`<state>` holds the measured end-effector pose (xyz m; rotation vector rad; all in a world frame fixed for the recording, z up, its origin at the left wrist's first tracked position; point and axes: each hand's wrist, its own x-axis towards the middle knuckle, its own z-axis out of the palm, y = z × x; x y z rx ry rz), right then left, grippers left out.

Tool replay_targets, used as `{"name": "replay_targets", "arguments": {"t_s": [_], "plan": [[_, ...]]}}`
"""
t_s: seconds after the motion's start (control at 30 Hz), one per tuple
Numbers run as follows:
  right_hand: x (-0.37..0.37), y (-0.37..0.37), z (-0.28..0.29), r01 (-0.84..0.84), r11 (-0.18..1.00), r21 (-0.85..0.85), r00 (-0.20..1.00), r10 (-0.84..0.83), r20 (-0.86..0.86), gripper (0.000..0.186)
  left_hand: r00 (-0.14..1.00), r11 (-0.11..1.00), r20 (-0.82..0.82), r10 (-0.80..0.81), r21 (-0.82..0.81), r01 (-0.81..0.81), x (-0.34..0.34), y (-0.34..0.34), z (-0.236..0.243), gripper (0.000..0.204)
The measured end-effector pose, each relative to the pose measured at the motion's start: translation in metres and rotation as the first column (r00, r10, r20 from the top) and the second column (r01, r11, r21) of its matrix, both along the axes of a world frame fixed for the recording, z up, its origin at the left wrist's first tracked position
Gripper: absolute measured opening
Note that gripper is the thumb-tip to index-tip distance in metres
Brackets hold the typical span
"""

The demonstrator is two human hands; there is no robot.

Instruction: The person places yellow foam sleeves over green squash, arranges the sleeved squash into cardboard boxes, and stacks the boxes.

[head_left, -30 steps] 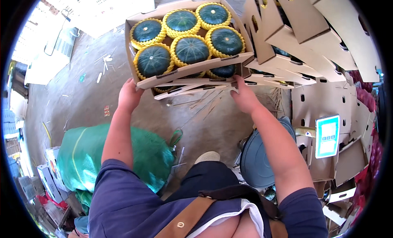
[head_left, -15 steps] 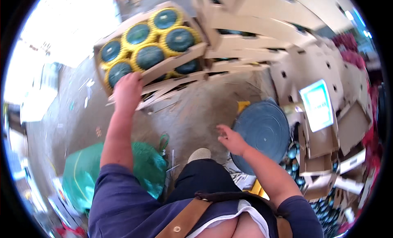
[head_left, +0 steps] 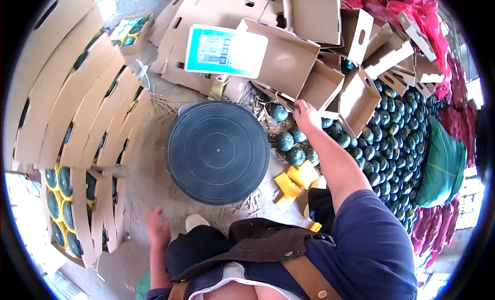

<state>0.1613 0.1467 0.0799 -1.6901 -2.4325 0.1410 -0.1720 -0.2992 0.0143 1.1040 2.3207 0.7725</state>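
My right hand (head_left: 308,117) reaches to the right of the round dark lid (head_left: 218,153), its fingers closed over the near edge of a small cardboard box (head_left: 320,87) with no fruit in it. Just below this hand, several dark green round fruits (head_left: 295,156), like small watermelons, lie on the floor. My left hand (head_left: 158,229) hangs low beside my knee, somewhat blurred, its fingers loosely apart and nothing seen in them. A carton (head_left: 82,217) to its left holds similar fruits in yellow foam nets (head_left: 66,212).
Stacked cardboard cartons (head_left: 67,94) rise at the left. A lit scale display (head_left: 225,51) stands beyond the lid. More open boxes (head_left: 281,50) are piled behind it. A large heap of green fruits (head_left: 386,145) fills the right, beside a green sack (head_left: 441,166). Yellow foam pieces (head_left: 289,185) lie by my foot.
My view has swung right, away from the packed carton. My left hand has left that carton and dropped to my side. My right hand has gone out to the small cardboard box.
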Motion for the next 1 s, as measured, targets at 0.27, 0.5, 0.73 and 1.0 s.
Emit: {"name": "replay_targets", "arguments": {"t_s": [0.27, 0.5, 0.73, 1.0], "plan": [[-0.022, 0.054, 0.005, 0.241, 0.914, -0.326, 0.870, -0.055, 0.490, 0.045, 0.951, 0.995, 0.295, -0.096, 0.006, 0.099, 0.029, 0.057, -0.018, 0.028], [-0.011, 0.082, 0.081, -0.187, 0.979, 0.086, 0.823, 0.108, 0.558, 0.022, 0.953, 0.995, 0.301, -0.035, -0.076, 0.061, 0.031, 0.056, -0.010, 0.026], [0.070, 0.020, 0.231, -0.391, 0.813, 0.432, 0.825, 0.101, 0.556, 0.018, 0.949, 0.996, 0.303, -0.086, 0.051, 0.074, 0.044, 0.072, 0.006, 0.027], [0.107, -0.151, 0.294, -0.364, 0.600, 0.712, 0.931, 0.261, 0.256, 0.021, 0.673, 0.930, 0.681, -0.290, 0.366, 0.030, 0.050, 0.090, 0.094, 0.039]]}}
